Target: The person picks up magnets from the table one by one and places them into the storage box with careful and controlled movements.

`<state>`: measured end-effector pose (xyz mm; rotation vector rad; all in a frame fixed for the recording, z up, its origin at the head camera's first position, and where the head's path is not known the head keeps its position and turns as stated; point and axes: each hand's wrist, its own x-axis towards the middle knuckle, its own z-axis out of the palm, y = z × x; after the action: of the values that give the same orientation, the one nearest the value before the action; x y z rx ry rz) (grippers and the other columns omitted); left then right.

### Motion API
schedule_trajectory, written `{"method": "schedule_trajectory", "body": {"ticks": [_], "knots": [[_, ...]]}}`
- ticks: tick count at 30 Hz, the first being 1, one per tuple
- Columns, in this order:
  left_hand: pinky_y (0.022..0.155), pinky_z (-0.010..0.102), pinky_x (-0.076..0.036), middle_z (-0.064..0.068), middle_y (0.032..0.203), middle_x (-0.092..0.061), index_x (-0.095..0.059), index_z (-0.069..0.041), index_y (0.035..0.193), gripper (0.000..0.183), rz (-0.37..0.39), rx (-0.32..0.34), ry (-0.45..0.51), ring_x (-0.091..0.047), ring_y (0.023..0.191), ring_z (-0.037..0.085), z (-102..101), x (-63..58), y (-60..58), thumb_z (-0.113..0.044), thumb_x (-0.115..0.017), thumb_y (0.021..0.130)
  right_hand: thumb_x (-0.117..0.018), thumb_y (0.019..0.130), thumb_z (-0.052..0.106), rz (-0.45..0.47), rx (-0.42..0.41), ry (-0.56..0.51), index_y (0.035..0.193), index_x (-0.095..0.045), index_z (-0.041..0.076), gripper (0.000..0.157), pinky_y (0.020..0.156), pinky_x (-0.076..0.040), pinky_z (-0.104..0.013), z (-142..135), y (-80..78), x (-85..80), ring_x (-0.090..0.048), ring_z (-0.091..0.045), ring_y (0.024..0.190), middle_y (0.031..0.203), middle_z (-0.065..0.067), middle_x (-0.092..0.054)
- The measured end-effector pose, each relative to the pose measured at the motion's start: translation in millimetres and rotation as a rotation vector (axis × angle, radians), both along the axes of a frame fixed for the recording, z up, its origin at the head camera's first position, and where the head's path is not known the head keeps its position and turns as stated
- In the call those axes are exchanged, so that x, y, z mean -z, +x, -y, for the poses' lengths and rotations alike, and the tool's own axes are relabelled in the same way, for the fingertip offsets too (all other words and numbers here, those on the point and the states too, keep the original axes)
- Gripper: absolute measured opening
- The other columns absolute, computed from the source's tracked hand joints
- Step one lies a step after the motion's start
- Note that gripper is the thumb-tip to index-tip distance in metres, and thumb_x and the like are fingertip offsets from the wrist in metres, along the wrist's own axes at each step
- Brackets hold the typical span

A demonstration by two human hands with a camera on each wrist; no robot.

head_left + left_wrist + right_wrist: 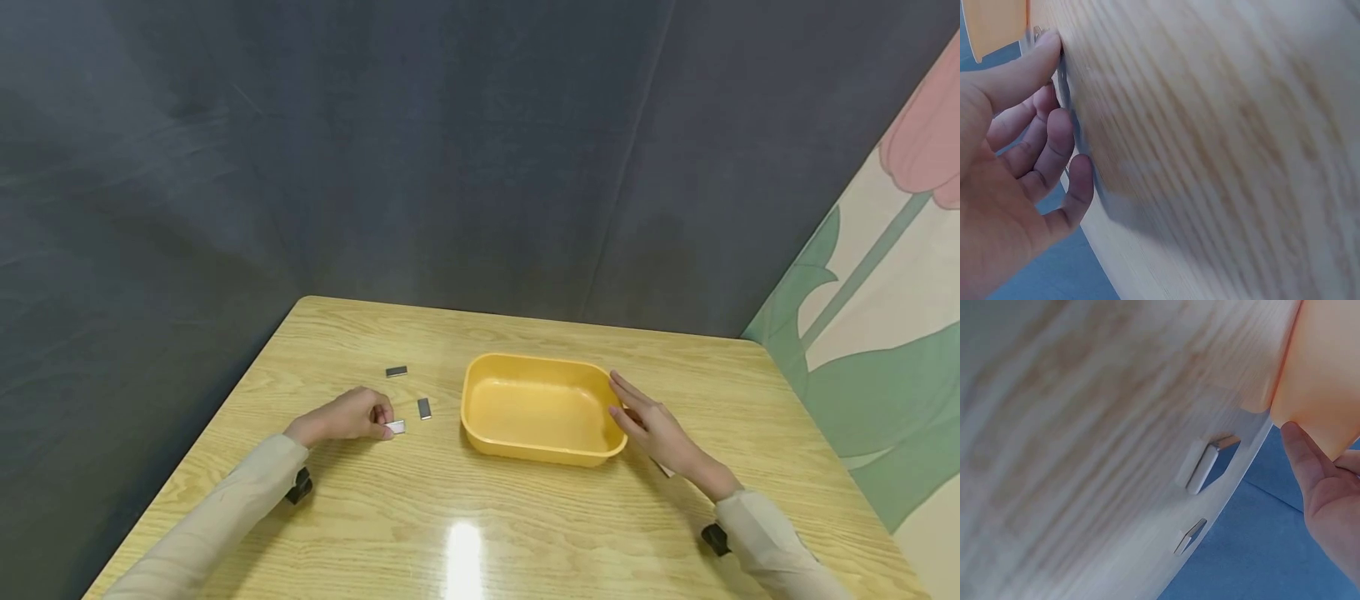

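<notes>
My left hand (352, 415) is low over the table's left side, thumb and forefinger pinching a small flat rectangular piece (396, 427) with a pale, shiny face. In the left wrist view the left hand (1016, 150) has its other fingers loosely bent, and the piece is mostly hidden. Two similar dark pieces with silvery edges lie near it, one farther back (396, 371) and one to the right (424, 408). A yellow plastic basin (536, 454) stands mid-table. Against its right side rests my right hand (660, 429), fingers extended, fingertips touching the basin wall (1316, 375).
Right of the basin, two more small pieces lie on the wooden table (360, 533), a nearer one (1205, 469) and a farther one (1191, 536). A dark curtain (450, 167) hangs behind the table. At right is a flower-patterned cloth (892, 367).
</notes>
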<state>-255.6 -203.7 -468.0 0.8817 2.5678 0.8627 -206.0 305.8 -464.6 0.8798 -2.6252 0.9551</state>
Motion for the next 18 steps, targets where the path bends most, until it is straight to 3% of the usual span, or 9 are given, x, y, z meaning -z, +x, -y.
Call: {"method": "schedule_trajectory", "body": {"ticks": [18], "knots": [[0.063,0.024,-0.051,-0.009,0.076,-0.062,-0.069,-0.013,0.082,0.012,-0.026,0.023,0.061,-0.056,0.068,0.007,1.3,3.4,0.4,-0.011,-0.081,0.082,-0.055,0.101,0.004,0.030,0.000,0.007,0.143,-0.036,-0.017,0.051,0.080,-0.055,-0.042,0.5,1.0,-0.6,-0.061,-0.042,0.109,0.151,-0.034,-0.029]]}}
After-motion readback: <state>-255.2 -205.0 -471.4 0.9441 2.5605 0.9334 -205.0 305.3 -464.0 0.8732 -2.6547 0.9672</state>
